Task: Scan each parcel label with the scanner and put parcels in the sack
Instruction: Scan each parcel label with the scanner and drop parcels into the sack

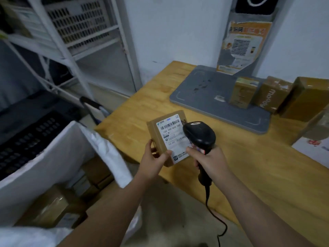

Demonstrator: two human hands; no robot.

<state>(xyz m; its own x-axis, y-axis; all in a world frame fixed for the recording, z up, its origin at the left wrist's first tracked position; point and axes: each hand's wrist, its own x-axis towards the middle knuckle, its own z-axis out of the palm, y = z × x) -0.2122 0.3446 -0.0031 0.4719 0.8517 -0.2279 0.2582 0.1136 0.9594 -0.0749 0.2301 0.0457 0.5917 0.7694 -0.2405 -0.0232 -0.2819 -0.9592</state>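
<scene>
My left hand [155, 157] grips a small brown parcel [161, 134] by its near end, over the wooden table's front edge. Its white label [173, 134] with barcodes faces up. In my right hand [210, 160] is a black corded scanner [199, 135], held by the handle, its head just right of the label and overlapping its edge. The white sack [58, 157] stands open at the lower left with several brown parcels [53, 207] inside.
On the wooden table [135, 111] lies a grey mat [204, 91] with three brown boxes [243, 92] along its right end. A white paper [313, 150] lies at the right edge. White shelving [71, 56] and a black crate [26, 138] stand left.
</scene>
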